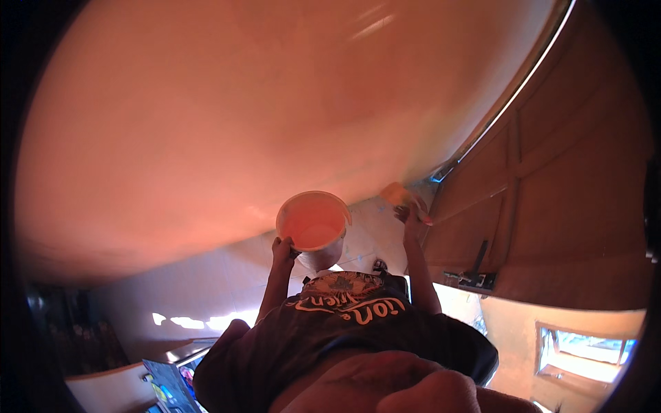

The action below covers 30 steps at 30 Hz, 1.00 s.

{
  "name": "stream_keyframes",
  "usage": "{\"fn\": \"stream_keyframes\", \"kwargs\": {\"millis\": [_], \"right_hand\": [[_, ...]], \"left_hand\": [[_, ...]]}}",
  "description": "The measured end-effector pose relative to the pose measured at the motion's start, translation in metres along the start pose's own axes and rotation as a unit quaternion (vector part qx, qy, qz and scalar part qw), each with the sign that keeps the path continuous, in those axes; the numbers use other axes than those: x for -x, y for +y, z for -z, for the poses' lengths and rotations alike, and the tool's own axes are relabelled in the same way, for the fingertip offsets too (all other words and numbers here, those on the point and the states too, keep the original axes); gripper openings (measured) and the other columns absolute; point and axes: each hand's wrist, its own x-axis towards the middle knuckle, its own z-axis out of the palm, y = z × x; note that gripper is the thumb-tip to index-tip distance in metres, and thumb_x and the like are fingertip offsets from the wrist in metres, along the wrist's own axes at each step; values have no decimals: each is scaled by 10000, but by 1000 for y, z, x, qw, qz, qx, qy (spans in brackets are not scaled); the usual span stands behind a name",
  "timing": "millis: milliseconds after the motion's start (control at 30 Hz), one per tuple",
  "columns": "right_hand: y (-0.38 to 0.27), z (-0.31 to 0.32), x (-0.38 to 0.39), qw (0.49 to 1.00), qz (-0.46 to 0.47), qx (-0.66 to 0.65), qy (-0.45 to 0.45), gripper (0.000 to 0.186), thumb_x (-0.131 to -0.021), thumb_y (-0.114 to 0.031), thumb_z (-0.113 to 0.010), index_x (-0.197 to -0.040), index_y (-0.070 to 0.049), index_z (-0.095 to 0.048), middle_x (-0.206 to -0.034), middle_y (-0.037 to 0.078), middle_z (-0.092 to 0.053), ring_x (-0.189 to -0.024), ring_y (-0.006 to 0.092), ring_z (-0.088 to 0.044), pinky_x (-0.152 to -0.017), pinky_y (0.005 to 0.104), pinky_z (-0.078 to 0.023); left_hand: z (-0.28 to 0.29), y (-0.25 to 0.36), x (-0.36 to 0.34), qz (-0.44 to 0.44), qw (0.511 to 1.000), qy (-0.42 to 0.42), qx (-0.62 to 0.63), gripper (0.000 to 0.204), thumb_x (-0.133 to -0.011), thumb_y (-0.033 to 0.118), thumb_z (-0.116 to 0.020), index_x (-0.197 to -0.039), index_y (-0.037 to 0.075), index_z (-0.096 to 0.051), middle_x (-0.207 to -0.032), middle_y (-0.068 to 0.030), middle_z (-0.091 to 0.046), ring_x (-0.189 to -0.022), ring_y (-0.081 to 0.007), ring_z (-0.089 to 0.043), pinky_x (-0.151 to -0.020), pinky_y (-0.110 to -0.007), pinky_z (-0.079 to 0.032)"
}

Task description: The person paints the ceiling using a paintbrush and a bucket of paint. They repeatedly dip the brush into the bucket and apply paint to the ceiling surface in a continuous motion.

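Note:
My left hand (285, 252) grips the near left side of a pinkish bucket (317, 248) with a pale rim. The bucket tilts so that its mouth faces up toward me, and no contents can be made out inside. Out to the right, near the foot of the wall, my right hand (411, 210) is closed around a blurred yellow-orange object (394, 193); its kind is unclear. A small red patch shows beside that hand, too blurred to name.
A large orange-pink wall (206, 124) rises ahead. On the right stands a brown panelled door (551, 172) with a dark metal latch (475, 279). Pale floor (227, 282) lies below, with a window (585, 352) at the lower right and a bright screen-like panel (169, 385) lower left.

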Motion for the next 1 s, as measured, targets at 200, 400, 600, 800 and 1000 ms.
{"fn": "stream_keyframes", "kwargs": {"millis": [200,400,600,800,1000], "right_hand": [[-23,42,-5,996,-54,49,-54,271,-956,-286,-577,-1076,-48,-530,-848,137,-660,-613,224,-689,-507,301,-565],[-45,40,-15,951,-37,194,-238,190,-955,-234,-579,-947,-46,-550,-651,80,-618,-500,128,-605,-440,264,-478],[-48,16,6,865,-10,373,-336,143,-890,-181,-617,-872,-43,-585,-661,97,-630,-536,161,-621,-504,312,-492],[20,56,-29,653,144,579,-467,327,-798,-387,-712,-783,-66,-651,-647,129,-617,-595,265,-636,-599,366,-511],[24,56,-31,657,60,584,-473,276,-825,-339,-676,-703,-92,-695,-614,77,-653,-607,214,-648,-630,365,-514]], "left_hand": [[-19,-19,8,-41,997,-42,-45,403,-805,66,-564,-1176,-78,-503,-1033,-169,-626,-844,-275,-676,-706,-391,-587],[-109,-42,61,-30,998,-22,-49,449,-783,105,-631,-1166,-87,-495,-957,-164,-624,-731,-264,-669,-547,-369,-583],[-133,-96,78,-8,995,-18,-93,315,-809,38,-612,-1091,-50,-505,-878,-140,-613,-683,-231,-652,-533,-351,-564],[-153,-131,112,-13,991,7,-131,300,-819,78,-663,-1062,-43,-535,-928,-99,-605,-794,-165,-586,-585,-311,-503],[-168,-133,137,9,997,-52,-58,166,-770,20,-615,-909,-2,-528,-842,-65,-589,-708,-123,-568,-597,-267,-491]]}}
